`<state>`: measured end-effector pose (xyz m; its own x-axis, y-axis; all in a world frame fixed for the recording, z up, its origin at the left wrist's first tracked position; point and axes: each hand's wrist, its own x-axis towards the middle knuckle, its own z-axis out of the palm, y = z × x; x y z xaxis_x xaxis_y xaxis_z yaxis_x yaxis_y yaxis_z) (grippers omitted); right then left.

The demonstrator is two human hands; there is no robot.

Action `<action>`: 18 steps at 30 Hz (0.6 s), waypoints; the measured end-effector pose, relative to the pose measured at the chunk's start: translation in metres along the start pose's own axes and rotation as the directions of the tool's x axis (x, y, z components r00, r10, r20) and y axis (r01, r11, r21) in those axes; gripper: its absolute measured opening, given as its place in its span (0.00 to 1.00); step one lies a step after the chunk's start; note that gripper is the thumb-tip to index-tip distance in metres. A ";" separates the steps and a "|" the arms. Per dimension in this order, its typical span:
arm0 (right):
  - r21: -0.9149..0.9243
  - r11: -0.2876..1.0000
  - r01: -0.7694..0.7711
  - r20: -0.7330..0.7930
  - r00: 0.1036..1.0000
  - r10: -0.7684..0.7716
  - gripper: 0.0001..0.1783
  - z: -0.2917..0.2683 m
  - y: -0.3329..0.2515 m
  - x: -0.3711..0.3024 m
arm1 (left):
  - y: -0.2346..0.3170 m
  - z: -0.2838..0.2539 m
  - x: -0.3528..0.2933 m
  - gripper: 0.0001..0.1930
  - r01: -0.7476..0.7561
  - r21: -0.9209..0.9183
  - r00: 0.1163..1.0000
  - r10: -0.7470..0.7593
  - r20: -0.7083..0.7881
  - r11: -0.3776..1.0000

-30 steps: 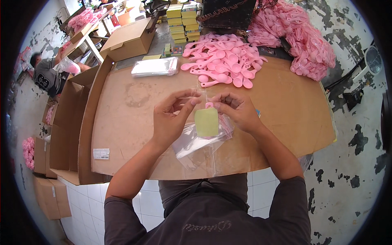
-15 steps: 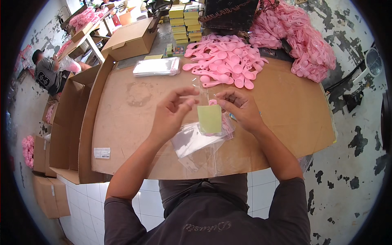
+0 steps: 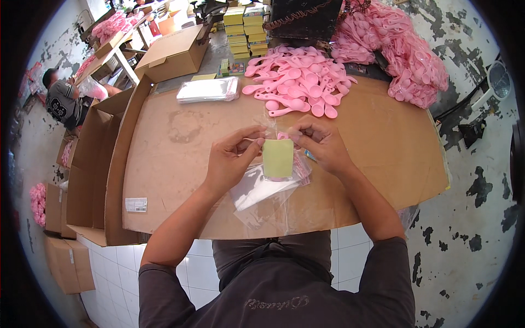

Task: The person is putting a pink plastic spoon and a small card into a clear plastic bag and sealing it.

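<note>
Between my hands is a clear plastic bag (image 3: 278,179) with a pale green card (image 3: 278,158) in it. The end of a pink spoon (image 3: 282,135) shows just above the card; the rest of that spoon is mostly hidden behind it. My left hand (image 3: 235,156) pinches the bag's upper left edge, thumb against fingers. On the other side, my right hand (image 3: 321,143) is closed on the upper right edge. Below them, a loose stack of clear plastic bags (image 3: 254,188) lies on the cardboard tabletop (image 3: 180,164).
A heap of pink spoons (image 3: 303,82) lies beyond my hands, with a pile of bagged pink spoons (image 3: 413,60) at far right. Packed clear bags (image 3: 208,89) sit far left of centre. Stacks of cards (image 3: 238,33) stand behind. An open carton (image 3: 93,169) flanks the left edge. Another person (image 3: 65,98) sits farther left.
My left hand has moved slightly right and its fingers have closed on the bag's edge. The clear film above the card is now stretched between both hands.
</note>
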<state>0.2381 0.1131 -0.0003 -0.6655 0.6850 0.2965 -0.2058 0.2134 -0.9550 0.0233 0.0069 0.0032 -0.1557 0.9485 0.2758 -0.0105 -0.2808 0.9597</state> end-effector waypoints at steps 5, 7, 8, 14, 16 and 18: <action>0.042 0.999 0.001 0.022 1.000 -0.002 0.08 0.002 -0.004 0.000 | -0.001 -0.002 0.000 0.10 -0.048 0.074 0.997 0.044 0.063 0.996; 0.054 0.998 0.012 0.028 1.000 -0.013 0.09 0.003 -0.005 -0.002 | 0.000 -0.004 0.001 0.10 -0.075 0.112 0.996 0.068 0.064 0.991; 0.065 0.998 0.012 0.021 1.000 -0.014 0.08 0.002 -0.006 -0.003 | 0.000 -0.004 0.001 0.10 -0.087 0.112 0.995 0.080 0.060 0.990; 0.004 0.993 0.115 0.054 0.992 -0.115 0.07 -0.002 -0.007 -0.003 | 0.005 -0.005 -0.002 0.09 -0.124 0.074 0.991 0.120 0.054 0.989; -0.013 0.993 0.121 0.065 0.991 -0.119 0.07 -0.001 -0.007 -0.002 | 0.002 -0.011 -0.003 0.10 -0.124 0.076 0.990 0.118 0.075 0.989; -0.072 0.993 0.095 0.084 0.993 -0.089 0.09 -0.001 -0.010 -0.003 | -0.003 -0.015 -0.001 0.10 -0.087 0.118 0.993 0.076 0.094 0.989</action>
<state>0.2430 0.1100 0.0083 -0.7022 0.6028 0.3789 -0.2155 0.3273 -0.9200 0.0086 0.0043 -0.0003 -0.0628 0.9340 0.3517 0.1197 -0.3428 0.9318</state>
